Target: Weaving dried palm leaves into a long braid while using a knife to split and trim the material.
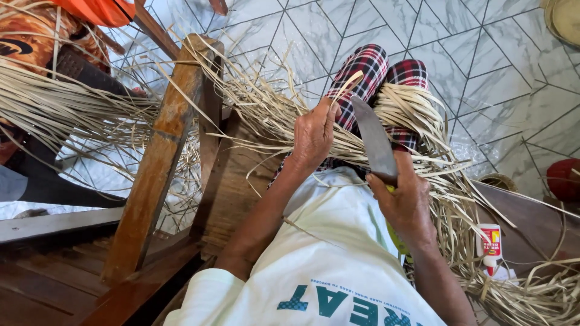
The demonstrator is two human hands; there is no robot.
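My left hand [314, 136] pinches a thin pale cane strip [345, 84] that rises from my lap toward the checked cloth [368, 66] over my legs. My right hand [403, 202] grips the handle of a broad grey knife [373, 140], its blade pointing up and away, close beside the left hand. The blade's edge lies near the held strip. A heap of pale split cane strips [435, 151] lies across my lap and spills to the right.
A wooden stool or frame [160, 157] stands at left, draped with long cane strips [54, 102]. A small white and red glue bottle [489, 244] sits on a dark wooden board at right. A red round object [563, 179] is at the right edge. The floor is marble-patterned tile [483, 72].
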